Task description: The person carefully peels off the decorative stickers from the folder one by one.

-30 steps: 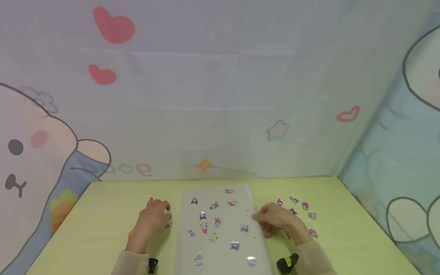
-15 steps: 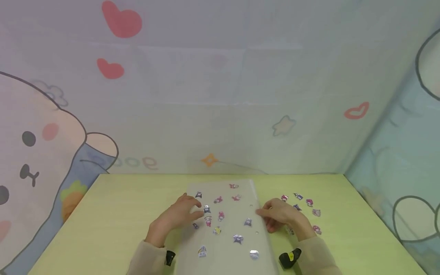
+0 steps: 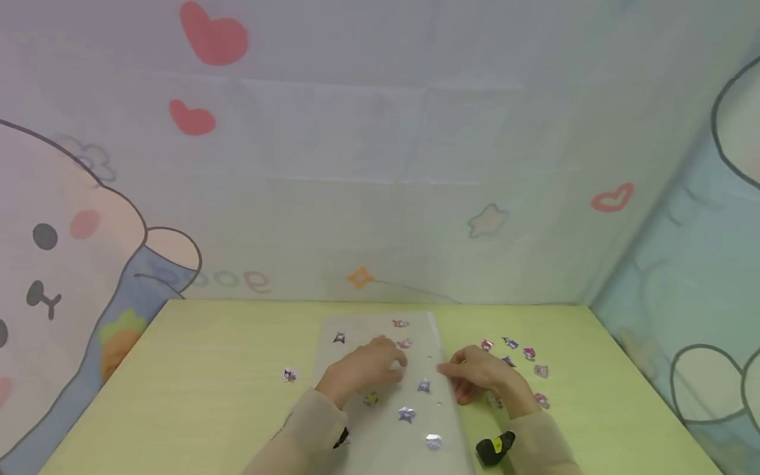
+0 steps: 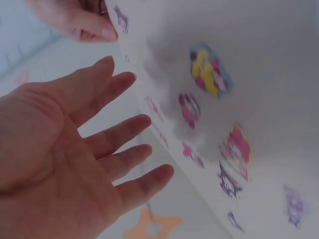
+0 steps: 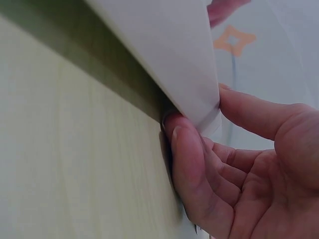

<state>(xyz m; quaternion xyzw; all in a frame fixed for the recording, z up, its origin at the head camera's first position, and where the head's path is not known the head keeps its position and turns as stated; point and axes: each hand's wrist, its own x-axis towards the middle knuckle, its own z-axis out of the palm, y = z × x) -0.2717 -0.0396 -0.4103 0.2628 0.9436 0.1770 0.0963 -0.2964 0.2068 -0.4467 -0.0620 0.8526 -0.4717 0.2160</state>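
One pale backdrop (image 3: 380, 145) takes up most of my head view, and the yellow-green bench (image 3: 237, 349) spreads below it. On the bench, between my hands, lies the white sheet (image 3: 380, 452), dotted with cartoon stickers. My right hand (image 3: 477, 371) has its grip narrowed on the sheet's right edge, thumb and finger on opposite sides, with that edge raised slightly off the bench; I judge this steadies it. My left hand (image 3: 365, 368) reaches over the middle of the sheet, fingers spread wide and holding nothing. The loose stickers (image 3: 529, 354) sit just beyond my right hand, probably to be within easy reach, while a lone sticker (image 3: 289, 375) lies left of the sheet. The sheet's near end is cut off by my lower border. My left hand and sleeve cover several of its stickers from above, though the left wrist view brings out the yellow sticker (image 4: 208, 69). A tiny clear dot (image 3: 439, 403) near the right edge is too small to make out.
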